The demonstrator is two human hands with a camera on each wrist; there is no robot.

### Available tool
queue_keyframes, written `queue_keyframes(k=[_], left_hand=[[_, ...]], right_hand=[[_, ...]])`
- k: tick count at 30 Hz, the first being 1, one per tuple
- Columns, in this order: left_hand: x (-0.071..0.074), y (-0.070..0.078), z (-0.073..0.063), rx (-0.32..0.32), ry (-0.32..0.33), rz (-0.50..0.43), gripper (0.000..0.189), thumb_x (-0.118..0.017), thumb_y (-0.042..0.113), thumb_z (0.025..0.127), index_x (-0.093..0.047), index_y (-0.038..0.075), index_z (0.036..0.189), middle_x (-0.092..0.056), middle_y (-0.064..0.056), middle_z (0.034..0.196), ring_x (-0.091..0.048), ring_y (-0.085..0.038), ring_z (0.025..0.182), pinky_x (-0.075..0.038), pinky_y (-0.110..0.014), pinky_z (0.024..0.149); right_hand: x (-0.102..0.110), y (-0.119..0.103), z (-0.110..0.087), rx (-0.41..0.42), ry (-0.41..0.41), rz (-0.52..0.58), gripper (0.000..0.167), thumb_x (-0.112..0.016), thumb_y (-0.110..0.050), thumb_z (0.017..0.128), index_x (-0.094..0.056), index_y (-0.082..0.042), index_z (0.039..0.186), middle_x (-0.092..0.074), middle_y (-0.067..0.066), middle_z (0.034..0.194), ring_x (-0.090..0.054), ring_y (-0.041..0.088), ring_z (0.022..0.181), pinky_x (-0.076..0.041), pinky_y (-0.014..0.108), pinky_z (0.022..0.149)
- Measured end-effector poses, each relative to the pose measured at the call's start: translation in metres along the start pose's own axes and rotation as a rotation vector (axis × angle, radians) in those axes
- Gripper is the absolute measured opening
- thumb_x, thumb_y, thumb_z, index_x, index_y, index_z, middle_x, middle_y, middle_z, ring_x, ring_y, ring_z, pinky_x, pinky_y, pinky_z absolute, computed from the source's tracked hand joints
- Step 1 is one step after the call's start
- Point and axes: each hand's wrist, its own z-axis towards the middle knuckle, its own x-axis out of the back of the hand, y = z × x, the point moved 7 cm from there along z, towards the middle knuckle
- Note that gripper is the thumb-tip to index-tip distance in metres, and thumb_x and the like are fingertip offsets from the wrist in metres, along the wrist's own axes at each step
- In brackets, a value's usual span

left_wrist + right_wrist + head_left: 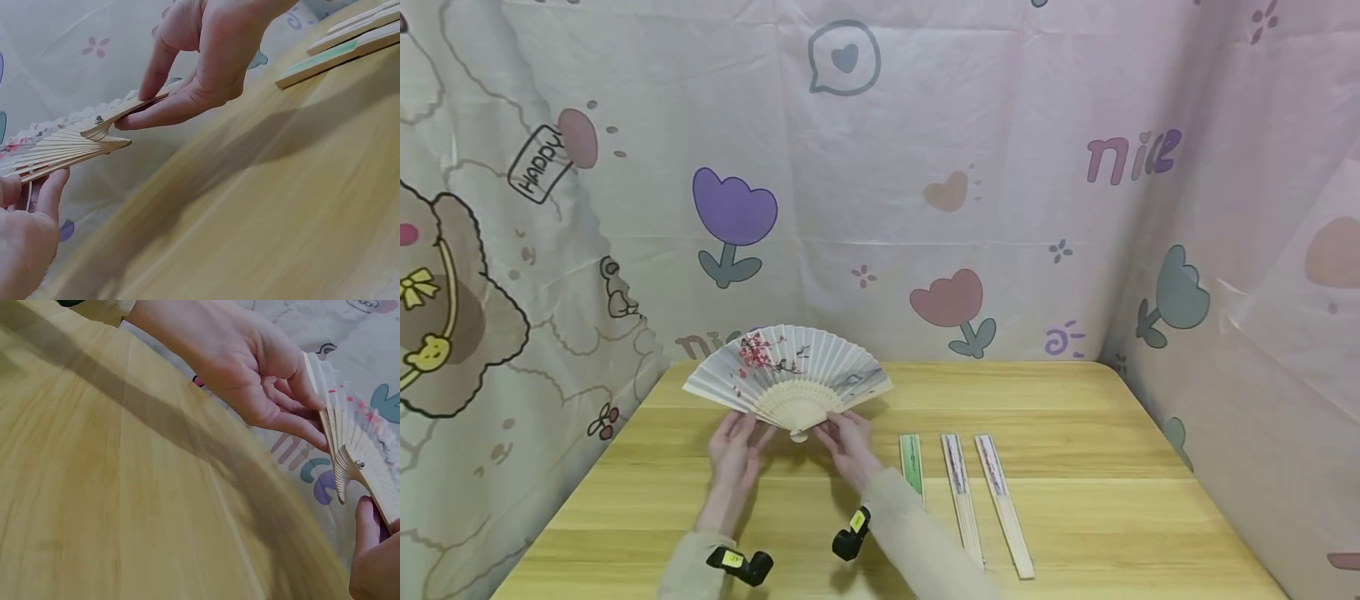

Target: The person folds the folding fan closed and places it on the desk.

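Observation:
Spread wide above the table is a folding fan (801, 404), its pale leaf painted with red blossoms and its ribs of light wood. My left hand (735, 450) pinches the fan's left outer rib between thumb and fingers. On the other side, my right hand (850, 446) pinches the right outer rib near the pivot. The left wrist view shows the pivot end of the fan (100, 131) held off the tabletop, with the right hand (212, 62) gripping from above. In the right wrist view the left hand (250, 375) holds the opposite edge.
Right of my right arm lie a closed green fan (912, 462) and two closed fans with pale printed leaves, one in the middle (961, 492) and one farther right (1004, 504). The wooden table (1075, 433) ends at a patterned cloth backdrop (865, 150) on three sides.

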Motion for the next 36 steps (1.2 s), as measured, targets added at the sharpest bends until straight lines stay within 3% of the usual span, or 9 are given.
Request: queue_keyframes(k=[4,9,14,21,28,36], left_hand=[[-0.012,0.001,-0.006,-0.024,-0.044,-0.011,0.021,-0.049,0.000,0.102,-0.059,0.009,0.119,-0.073,-0.001,0.109,-0.073,-0.012,0.100,-0.063,-0.029,0.087],[-0.027,0.002,-0.014,-0.085,-0.132,-0.044,0.020,-0.050,-0.001,0.102,-0.060,0.007,0.117,-0.072,-0.004,0.111,-0.074,-0.015,0.099,-0.063,-0.030,0.085],[-0.040,0.002,-0.021,-0.106,-0.198,-0.031,0.022,-0.050,0.000,0.102,-0.059,0.008,0.121,-0.070,-0.005,0.115,-0.073,-0.015,0.103,-0.063,-0.029,0.085],[-0.056,0.002,-0.033,-0.112,-0.317,-0.012,0.026,-0.050,0.001,0.103,-0.059,0.009,0.127,-0.070,-0.004,0.122,-0.071,-0.015,0.109,-0.062,-0.032,0.089],[-0.070,0.003,-0.041,-0.135,-0.433,-0.019,0.028,-0.045,0.004,0.105,-0.062,0.010,0.127,-0.071,-0.003,0.125,-0.072,-0.015,0.109,-0.062,-0.034,0.087],[-0.080,0.000,-0.048,-0.146,-0.498,0.030,0.035,-0.042,0.000,0.106,-0.061,0.014,0.131,-0.071,-0.001,0.126,-0.072,-0.015,0.109,-0.062,-0.032,0.085]], right_hand=[[0.002,-0.008,-0.007,0.026,-0.042,0.009,0.015,-0.062,0.009,0.090,-0.060,0.007,0.104,-0.069,0.006,0.080,-0.069,0.013,0.077,-0.064,0.032,0.089],[0.002,-0.022,-0.021,0.074,-0.093,-0.020,0.029,-0.064,0.009,0.089,-0.058,0.013,0.117,-0.075,0.009,0.090,-0.074,0.019,0.088,-0.062,0.037,0.094],[0.002,-0.036,-0.035,0.117,-0.102,-0.051,0.036,-0.067,0.007,0.089,-0.056,0.015,0.123,-0.073,0.006,0.086,-0.073,0.015,0.082,-0.064,0.029,0.086],[0.005,-0.049,-0.047,0.165,-0.143,-0.068,0.035,-0.067,0.009,0.089,-0.056,0.017,0.122,-0.073,0.001,0.082,-0.072,0.010,0.075,-0.064,0.022,0.077],[0.013,-0.060,-0.059,0.177,-0.177,-0.118,0.034,-0.067,0.006,0.090,-0.057,0.016,0.122,-0.075,0.002,0.086,-0.074,0.012,0.083,-0.064,0.025,0.084],[0.022,-0.068,-0.069,0.169,-0.228,-0.198,0.032,-0.067,0.003,0.091,-0.058,0.014,0.121,-0.077,0.003,0.092,-0.073,0.011,0.087,-0.063,0.024,0.085]])
